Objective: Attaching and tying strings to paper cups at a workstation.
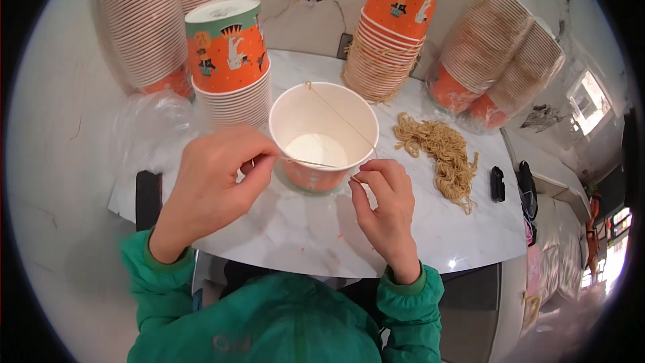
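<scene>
Tan cord (341, 117) is crossing the tub (292, 121); left grip (216, 176) is pinching it at the tub's near left, right grip (386, 203) near right, seemingly threading; next is probably calling for gentle tension.

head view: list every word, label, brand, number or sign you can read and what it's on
None can be read for certain.
Tall left stack of orange-and-green paper tubs: lettering in a pale orange patch, too small.
Rear stack of orange-and-green paper tubs: similar patch, too small.
Green long-sleeved jacket: faint chest lettering, too blurred.
White-lined orange paper tub: outside markings, too unclear.
</scene>
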`<action>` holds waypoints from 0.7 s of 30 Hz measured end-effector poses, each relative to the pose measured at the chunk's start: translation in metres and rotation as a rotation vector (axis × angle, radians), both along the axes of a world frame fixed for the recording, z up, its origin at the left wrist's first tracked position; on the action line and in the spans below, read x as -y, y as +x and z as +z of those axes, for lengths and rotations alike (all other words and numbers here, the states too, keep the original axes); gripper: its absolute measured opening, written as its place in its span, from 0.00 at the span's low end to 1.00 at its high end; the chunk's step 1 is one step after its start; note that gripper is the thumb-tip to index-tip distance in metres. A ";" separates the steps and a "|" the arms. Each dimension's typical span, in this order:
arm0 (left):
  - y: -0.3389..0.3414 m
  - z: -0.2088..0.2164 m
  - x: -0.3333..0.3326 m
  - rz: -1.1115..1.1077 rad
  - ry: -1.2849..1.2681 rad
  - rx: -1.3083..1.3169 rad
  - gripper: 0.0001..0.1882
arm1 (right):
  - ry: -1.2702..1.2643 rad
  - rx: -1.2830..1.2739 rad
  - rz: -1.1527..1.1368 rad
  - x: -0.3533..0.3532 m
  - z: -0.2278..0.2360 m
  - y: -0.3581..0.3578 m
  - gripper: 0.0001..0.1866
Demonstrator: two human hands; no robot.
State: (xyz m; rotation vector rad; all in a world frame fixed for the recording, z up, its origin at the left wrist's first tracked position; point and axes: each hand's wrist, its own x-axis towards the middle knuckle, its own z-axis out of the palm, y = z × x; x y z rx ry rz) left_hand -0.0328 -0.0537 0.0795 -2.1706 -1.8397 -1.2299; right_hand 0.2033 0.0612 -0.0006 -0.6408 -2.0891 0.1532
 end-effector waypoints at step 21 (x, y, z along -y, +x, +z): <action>0.074 -0.104 0.016 0.113 -0.035 0.638 0.11 | -0.212 -0.154 0.146 0.014 -0.011 -0.006 0.06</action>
